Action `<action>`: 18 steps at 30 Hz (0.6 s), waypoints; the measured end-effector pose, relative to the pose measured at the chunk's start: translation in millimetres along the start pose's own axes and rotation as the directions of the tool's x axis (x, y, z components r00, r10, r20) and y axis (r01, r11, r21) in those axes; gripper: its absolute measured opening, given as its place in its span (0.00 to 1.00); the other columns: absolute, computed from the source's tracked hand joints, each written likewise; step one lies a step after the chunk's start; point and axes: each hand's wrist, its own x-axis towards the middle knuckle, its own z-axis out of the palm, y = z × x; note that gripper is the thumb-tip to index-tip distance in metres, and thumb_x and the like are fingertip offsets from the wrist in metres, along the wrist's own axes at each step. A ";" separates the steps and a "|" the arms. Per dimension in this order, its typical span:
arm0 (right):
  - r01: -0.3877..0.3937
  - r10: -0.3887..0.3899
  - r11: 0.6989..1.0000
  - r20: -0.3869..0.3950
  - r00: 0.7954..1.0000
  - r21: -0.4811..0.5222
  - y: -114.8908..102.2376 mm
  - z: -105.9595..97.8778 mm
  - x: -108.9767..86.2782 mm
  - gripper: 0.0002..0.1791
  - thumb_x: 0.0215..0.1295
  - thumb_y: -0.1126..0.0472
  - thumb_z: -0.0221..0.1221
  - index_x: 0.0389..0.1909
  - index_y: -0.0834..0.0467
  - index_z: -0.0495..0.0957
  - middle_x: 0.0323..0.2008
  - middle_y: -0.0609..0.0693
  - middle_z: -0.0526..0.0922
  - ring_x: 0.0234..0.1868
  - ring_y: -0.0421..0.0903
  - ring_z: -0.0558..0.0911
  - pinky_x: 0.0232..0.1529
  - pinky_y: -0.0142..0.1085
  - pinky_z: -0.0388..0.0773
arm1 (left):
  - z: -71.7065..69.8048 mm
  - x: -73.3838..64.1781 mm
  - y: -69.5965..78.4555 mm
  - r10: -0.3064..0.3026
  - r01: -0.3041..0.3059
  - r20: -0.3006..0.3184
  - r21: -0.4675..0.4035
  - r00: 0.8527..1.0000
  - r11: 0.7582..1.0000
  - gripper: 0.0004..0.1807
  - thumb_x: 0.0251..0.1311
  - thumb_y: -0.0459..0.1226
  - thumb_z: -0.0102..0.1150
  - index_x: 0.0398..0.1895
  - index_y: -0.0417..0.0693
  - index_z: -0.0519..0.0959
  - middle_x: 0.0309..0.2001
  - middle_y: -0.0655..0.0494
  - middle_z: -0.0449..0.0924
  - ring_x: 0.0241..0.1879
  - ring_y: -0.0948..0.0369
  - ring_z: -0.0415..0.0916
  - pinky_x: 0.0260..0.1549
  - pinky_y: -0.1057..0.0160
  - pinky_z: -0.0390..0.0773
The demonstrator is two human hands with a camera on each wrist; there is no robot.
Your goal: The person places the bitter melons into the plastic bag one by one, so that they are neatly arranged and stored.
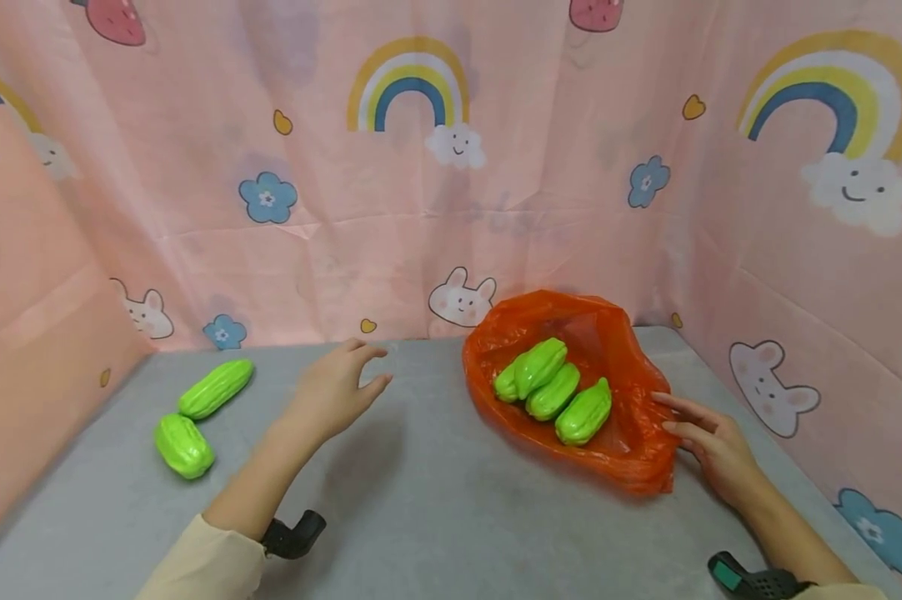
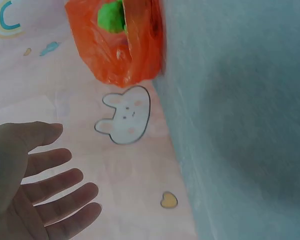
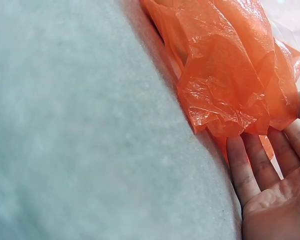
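Observation:
My left hand (image 1: 336, 387) hangs above the middle of the table with its fingers spread and nothing held. In the left wrist view, that hand's palm (image 2: 10, 185) and separated fingers appear against the pink cloth. An orange plastic bag (image 1: 638, 408) lies with its mouth wide on the right side. Inside it are several bright green, ridged, gourd-like vegetables (image 1: 584, 412). At the bag's right rim, my right hand (image 1: 724, 458) touches the plastic. The right wrist view has its nearly straight fingers (image 3: 242, 170) against the bag, their tips partly hidden by the plastic.
Two more green gourd-like vegetables, a long one (image 1: 216, 388) and a shorter one (image 1: 184, 446), lie on the left of the grey table (image 1: 451, 517). Pink printed cloth (image 1: 541, 200) walls the back and both sides. Each wrist wears a black device (image 1: 295, 535).

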 end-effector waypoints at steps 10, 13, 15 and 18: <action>0.009 -0.009 1.000 0.004 1.000 0.016 1.1 -0.6 -0.8 0.22 0.74 0.71 0.49 0.59 0.50 0.82 0.51 0.31 0.85 0.48 0.29 0.83 0.44 0.24 0.82 | -17.5 -31.1 -26.5 -0.056 0.056 -0.033 0.008 0.998 0.998 0.21 0.67 0.43 0.63 0.61 0.45 0.80 0.58 0.43 0.80 0.53 0.45 0.82 0.49 0.43 0.82; 0.002 -0.002 1.000 0.004 1.000 0.012 1.0 -0.7 -0.4 0.22 0.74 0.71 0.49 0.59 0.49 0.82 0.51 0.30 0.85 0.48 0.29 0.83 0.44 0.24 0.82 | -21.7 -40.1 -33.7 -0.078 0.079 -0.050 0.015 0.996 0.997 0.22 0.67 0.43 0.63 0.61 0.45 0.80 0.59 0.42 0.81 0.51 0.45 0.83 0.46 0.44 0.82; -0.004 0.004 1.000 0.001 1.000 0.002 0.7 -0.9 0.1 0.22 0.74 0.70 0.49 0.59 0.48 0.82 0.51 0.30 0.85 0.48 0.29 0.82 0.44 0.24 0.81 | -23.4 -45.4 -39.0 -0.095 0.097 -0.065 0.025 0.993 0.995 0.22 0.67 0.44 0.63 0.60 0.45 0.80 0.59 0.43 0.81 0.50 0.46 0.84 0.44 0.45 0.83; -0.010 0.010 1.000 -0.003 1.000 -0.005 0.5 -1.0 0.9 0.22 0.74 0.70 0.50 0.59 0.47 0.82 0.50 0.30 0.85 0.48 0.29 0.82 0.44 0.23 0.81 | -25.1 -52.5 -46.4 -0.115 0.117 -0.077 0.029 0.990 0.993 0.22 0.67 0.44 0.62 0.60 0.46 0.80 0.59 0.43 0.81 0.49 0.46 0.84 0.41 0.44 0.83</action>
